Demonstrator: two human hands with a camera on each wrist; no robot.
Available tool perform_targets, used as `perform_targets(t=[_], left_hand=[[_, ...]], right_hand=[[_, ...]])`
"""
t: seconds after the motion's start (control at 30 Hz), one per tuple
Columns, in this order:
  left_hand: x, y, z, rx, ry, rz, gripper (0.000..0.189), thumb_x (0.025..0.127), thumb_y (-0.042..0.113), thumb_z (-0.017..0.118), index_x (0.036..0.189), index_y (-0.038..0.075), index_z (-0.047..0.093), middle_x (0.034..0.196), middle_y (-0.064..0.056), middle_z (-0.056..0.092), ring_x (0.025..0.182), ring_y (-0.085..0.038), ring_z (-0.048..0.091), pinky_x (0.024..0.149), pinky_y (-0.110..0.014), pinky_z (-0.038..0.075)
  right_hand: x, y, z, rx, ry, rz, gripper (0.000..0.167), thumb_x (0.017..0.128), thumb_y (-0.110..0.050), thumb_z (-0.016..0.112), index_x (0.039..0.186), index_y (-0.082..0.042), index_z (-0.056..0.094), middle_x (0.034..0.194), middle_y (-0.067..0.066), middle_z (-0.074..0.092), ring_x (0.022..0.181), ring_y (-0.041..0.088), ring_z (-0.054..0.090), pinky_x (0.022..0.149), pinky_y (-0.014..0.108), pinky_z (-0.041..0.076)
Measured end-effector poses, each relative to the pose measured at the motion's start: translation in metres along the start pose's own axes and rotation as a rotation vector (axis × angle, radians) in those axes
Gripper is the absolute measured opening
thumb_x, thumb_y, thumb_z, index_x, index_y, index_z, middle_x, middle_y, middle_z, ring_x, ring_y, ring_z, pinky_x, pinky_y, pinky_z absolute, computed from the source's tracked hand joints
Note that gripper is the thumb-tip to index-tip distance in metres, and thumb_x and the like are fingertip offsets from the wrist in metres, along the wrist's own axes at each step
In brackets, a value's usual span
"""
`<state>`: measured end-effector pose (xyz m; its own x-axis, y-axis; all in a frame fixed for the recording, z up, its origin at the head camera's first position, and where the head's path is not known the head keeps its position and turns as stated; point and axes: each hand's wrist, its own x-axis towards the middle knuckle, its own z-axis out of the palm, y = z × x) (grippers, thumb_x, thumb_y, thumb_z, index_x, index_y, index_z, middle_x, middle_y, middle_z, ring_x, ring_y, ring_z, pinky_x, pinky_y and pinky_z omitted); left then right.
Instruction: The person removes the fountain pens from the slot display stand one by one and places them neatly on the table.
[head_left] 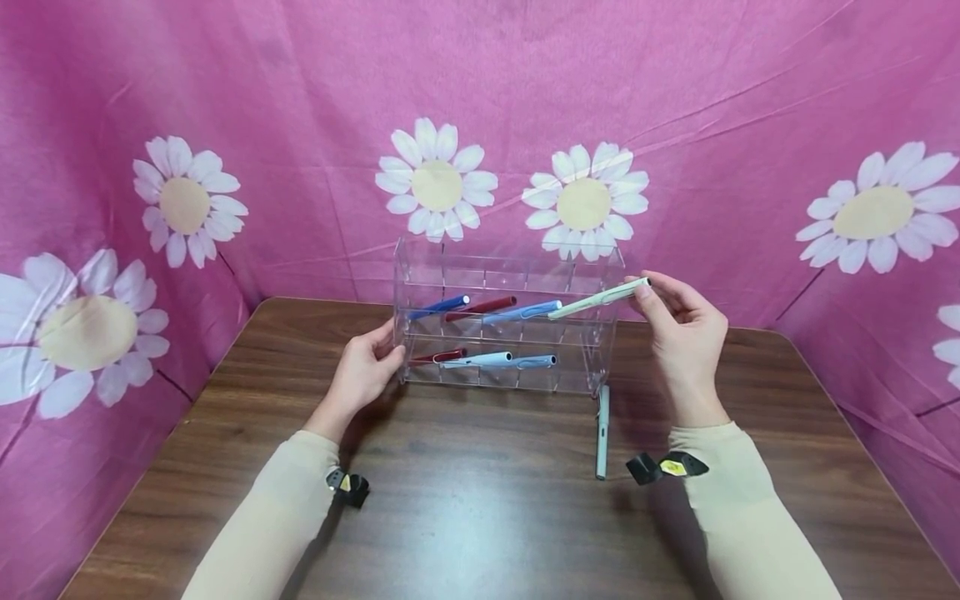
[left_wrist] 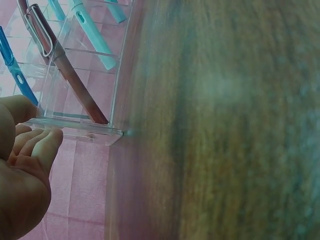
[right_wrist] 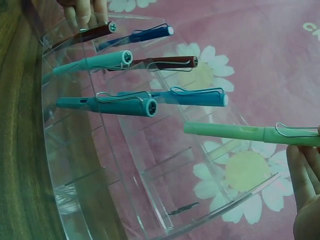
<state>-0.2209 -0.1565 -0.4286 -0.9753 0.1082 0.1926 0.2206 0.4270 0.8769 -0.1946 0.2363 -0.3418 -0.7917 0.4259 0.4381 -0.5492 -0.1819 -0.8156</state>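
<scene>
A clear acrylic pen stand (head_left: 574, 377) with tiered compartments stands on the table. My left hand (head_left: 360, 379) grips its left side panel, the thumb and fingers on opposite faces in the left wrist view. At the right, my right hand (head_left: 686, 342) pinches a pale green fountain pen (right_wrist: 227, 131) near its capped end, its other end slanting down over the upper tier. That tier holds a dark blue pen (head_left: 438, 307), a dark red pen (head_left: 480, 308) and a blue pen (head_left: 521, 313). Below lie another dark red pen (head_left: 437, 357), a pale blue pen (head_left: 480, 360) and a teal-blue pen (right_wrist: 125, 106).
A grey-green pen (head_left: 602, 433) lies on the wooden table (head_left: 465, 517), by the stand's front right corner. Behind and at both sides hangs a pink cloth (head_left: 315, 100) printed with white daisies.
</scene>
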Motion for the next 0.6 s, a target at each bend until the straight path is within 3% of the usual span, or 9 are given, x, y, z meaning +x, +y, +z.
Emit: perform_targets(t=[0.37, 0.6], left_hand=[[0.0, 0.0, 0.001, 0.003, -0.012, -0.016, 0.056, 0.102, -0.001, 0.062, 0.157, -0.003, 0.05, 0.143, -0.028, 0.065, 0.13, -0.039, 0.067, 0.105, -0.036, 0.057], [0.0, 0.001, 0.0, -0.003, -0.009, -0.019, 0.057, 0.101, -0.001, 0.063, 0.157, -0.001, 0.051, 0.143, -0.027, 0.065, 0.13, -0.037, 0.067, 0.105, -0.036, 0.056]], right_hand=[[0.006, -0.014, -0.006, 0.156, 0.012, -0.059, 0.028, 0.091, 0.011, 0.077, 0.116, 0.023, 0.072, 0.093, 0.021, 0.083, 0.084, 0.022, 0.082, 0.082, 0.034, 0.066], [0.007, -0.019, -0.012, 0.124, 0.014, -0.048, 0.033, 0.091, 0.008, 0.078, 0.117, 0.027, 0.069, 0.09, 0.021, 0.082, 0.081, 0.024, 0.082, 0.078, 0.033, 0.067]])
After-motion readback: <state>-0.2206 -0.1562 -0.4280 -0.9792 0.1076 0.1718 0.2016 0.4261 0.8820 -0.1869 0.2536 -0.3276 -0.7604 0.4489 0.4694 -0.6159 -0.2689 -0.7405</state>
